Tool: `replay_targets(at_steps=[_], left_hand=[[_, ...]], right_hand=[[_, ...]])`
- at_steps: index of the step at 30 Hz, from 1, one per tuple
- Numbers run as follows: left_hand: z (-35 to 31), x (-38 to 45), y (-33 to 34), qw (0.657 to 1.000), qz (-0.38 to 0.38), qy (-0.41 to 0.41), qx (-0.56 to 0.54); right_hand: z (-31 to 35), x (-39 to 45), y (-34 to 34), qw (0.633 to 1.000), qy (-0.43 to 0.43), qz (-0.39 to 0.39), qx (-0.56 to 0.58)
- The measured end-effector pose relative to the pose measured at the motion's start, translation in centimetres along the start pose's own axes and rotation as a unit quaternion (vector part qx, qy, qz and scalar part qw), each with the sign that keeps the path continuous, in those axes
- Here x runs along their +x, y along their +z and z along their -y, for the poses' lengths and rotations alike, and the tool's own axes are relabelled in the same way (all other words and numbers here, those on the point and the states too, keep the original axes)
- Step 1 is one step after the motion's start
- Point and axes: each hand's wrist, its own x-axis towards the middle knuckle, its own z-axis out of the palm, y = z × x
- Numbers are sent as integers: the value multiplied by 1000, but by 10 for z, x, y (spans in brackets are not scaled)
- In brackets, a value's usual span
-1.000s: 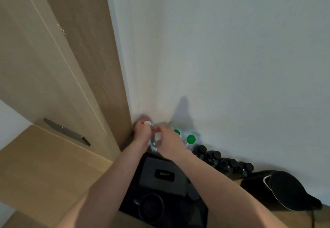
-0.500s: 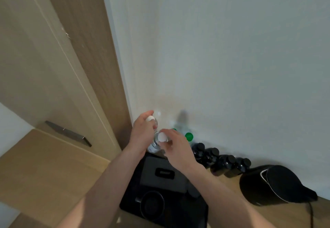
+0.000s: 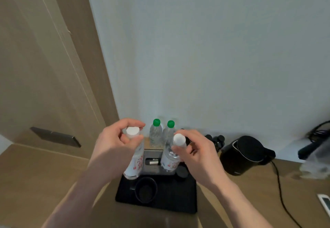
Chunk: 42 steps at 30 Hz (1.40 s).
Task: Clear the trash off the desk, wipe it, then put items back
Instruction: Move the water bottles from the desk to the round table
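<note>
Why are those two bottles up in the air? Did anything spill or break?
Nothing is spilled or broken. The left hand holds one white-capped bottle and the right hand holds another, both lifted above the black tray. Both are capped. The green-capped bottles stand upright by the wall, and the kettle is upright too.

Dim, flat indoor light, soft shadows, wide-angle bending at edges, motion blur far right
</note>
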Motion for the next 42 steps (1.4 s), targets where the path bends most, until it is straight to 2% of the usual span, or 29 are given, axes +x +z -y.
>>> replay_targets(at_steps=[5, 10, 16, 18, 20, 25, 34, 42], left_hand=[[10, -37, 7, 996, 75, 32, 36], [12, -65, 29, 989, 117, 64, 64], [-12, -100, 67, 976, 168, 98, 97], [-22, -114, 82, 969, 181, 120, 121], [-30, -134, 103, 960, 205, 137, 130], [-50, -202, 169, 940, 254, 173, 145], [-92, -350, 293, 918, 329, 205, 87], [-133, -440, 383, 862, 442, 235, 80]], right_hand=[[1, -54, -16, 998, 47, -35, -12], [-11, -105, -24, 994, 85, -68, -17], [-21, -162, -53, 988, 101, -119, 6], [-25, -186, -66, 987, 88, -135, -20], [-29, -219, -85, 986, 52, -153, -46], [-38, -307, -142, 964, 175, -198, -21], [-71, -504, -242, 927, 228, -295, -37], [-83, -628, -308, 889, 276, -360, -67]])
